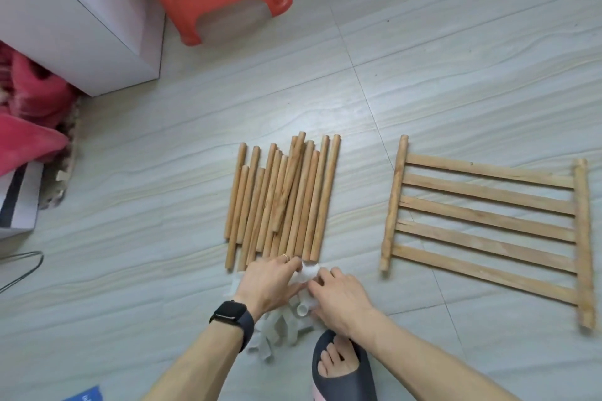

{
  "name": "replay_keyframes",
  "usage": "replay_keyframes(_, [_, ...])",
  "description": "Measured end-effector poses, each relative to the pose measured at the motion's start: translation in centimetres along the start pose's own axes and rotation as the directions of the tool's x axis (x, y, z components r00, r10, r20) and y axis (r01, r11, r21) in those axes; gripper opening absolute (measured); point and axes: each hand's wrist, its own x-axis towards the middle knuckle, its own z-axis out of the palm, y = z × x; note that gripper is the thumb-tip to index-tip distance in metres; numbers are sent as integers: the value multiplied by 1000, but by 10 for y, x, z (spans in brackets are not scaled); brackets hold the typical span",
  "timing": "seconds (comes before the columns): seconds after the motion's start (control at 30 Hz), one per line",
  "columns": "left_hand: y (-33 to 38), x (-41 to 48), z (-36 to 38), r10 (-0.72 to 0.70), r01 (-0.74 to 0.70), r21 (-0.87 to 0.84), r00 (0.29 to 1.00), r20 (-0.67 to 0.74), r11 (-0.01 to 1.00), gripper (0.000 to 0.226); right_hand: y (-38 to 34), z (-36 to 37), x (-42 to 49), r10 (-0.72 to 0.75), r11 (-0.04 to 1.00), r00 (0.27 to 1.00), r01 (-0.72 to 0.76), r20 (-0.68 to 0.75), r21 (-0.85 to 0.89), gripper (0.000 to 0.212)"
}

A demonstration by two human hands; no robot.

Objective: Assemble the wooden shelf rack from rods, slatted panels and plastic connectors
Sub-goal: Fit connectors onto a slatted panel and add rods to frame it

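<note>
left hand [270, 282] and right hand [340, 298] — both in a pinch on white connectors [308, 273]

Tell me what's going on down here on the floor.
A person is working over the tiled floor. The left hand and right hand are both picking at a pile of translucent plastic connectors, with the fingers curled onto the pieces. The pile sits at the near ends of a bundle of loose wooden rods. A slatted panel lies flat to the right, untouched. Nothing looks joined yet.
</note>
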Motion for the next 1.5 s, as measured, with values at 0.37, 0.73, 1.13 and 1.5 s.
replay_keyframes(0.37, [12, 9, -5, 76, -76, -46, 997, -7, 996, 40, 59, -19, -10, 246, 876, 965, -260, 87, 406, 40])
replay_keyframes(0.73, [66, 41, -20, -112, -41, -493, 954, -277, 869, 33, 64, -37, -16, 457, -187, 854, -179, 247, 966, 21])
replay_keyframes(1.13, [143, 140, -113, -246, 239, -969, 945, 216, 67, 34, 168, -116, -53, 491, 30, 871, -25, 7, 999, 45])
replay_keyframes(1.5, [175, 216, -103, -434, 268, -828, 901, 34, 492, 58, 255, -131, -50, 686, 294, 710, -73, -157, 953, 35])
